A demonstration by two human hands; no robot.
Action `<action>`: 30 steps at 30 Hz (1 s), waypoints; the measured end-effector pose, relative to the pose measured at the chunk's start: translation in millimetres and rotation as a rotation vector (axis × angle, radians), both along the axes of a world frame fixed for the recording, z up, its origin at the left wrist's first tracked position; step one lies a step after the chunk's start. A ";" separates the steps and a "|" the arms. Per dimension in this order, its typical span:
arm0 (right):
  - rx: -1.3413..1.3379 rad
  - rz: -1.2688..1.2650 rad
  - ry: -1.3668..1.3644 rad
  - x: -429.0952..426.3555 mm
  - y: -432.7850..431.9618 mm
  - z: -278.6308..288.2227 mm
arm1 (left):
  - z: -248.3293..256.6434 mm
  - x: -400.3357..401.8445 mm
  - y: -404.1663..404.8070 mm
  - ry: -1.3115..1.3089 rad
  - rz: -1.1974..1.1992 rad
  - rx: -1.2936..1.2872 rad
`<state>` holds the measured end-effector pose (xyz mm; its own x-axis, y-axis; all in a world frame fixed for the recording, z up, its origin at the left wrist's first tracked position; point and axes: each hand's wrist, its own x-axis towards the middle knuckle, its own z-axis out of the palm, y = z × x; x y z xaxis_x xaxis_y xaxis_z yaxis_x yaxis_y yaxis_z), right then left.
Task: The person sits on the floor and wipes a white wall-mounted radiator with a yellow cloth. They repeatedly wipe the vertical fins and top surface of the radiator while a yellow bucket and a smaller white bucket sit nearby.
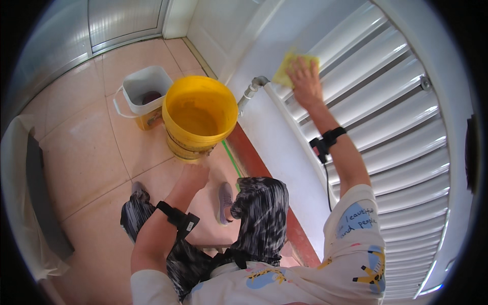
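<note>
My right hand (306, 85) presses a yellow cleaning cloth (284, 72) flat against the far end of a white tubular radiator (366, 91). Its fingers lie spread over the cloth, which is slightly blurred. Just in front of a yellow plastic bucket (198, 139) is my left hand (196, 177), back up, with the fingers curled under and mostly hidden. Whether it holds anything is not visible. The bucket stands upright on the floor, with what looks like shallow liquid at its bottom.
A white square pail (146, 82) with a dark red object (151, 97) inside stands behind the bucket. A metal pipe elbow (261, 81) joins the radiator near the cloth. My knees are beside a red baseboard (251, 152). A covered dark item (42, 194) is at left.
</note>
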<state>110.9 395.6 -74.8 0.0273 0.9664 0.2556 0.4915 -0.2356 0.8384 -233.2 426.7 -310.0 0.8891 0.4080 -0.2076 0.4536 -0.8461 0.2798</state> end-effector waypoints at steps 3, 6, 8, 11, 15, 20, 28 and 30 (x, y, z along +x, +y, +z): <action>-0.045 0.153 0.152 1.9 -4.2 -45.5 | -7.5 -3.0 4.7 -0.029 0.006 -0.042; -0.056 0.141 0.264 -2.6 -7.0 -63.4 | -7.8 -5.1 7.0 -0.046 0.009 -0.064; -0.131 0.065 0.271 -4.2 -3.8 -52.4 | -7.2 -6.3 7.3 -0.040 0.007 -0.049; -0.054 -0.039 0.121 0.8 7.0 -2.7 | -3.7 -5.5 8.3 0.033 0.019 -0.062; 0.139 0.019 0.045 -1.1 7.9 73.3 | -6.8 -5.4 7.1 0.024 0.024 -0.041; 0.131 0.033 0.052 -6.6 9.6 46.4 | 0.7 -4.7 5.0 -0.006 0.025 -0.074; 0.019 0.164 0.260 1.9 -1.8 -59.6 | -19.5 2.6 5.3 -0.077 0.003 0.036; -0.073 0.056 0.284 -11.4 -9.3 -35.5 | -19.4 5.2 8.2 -0.061 -0.020 0.036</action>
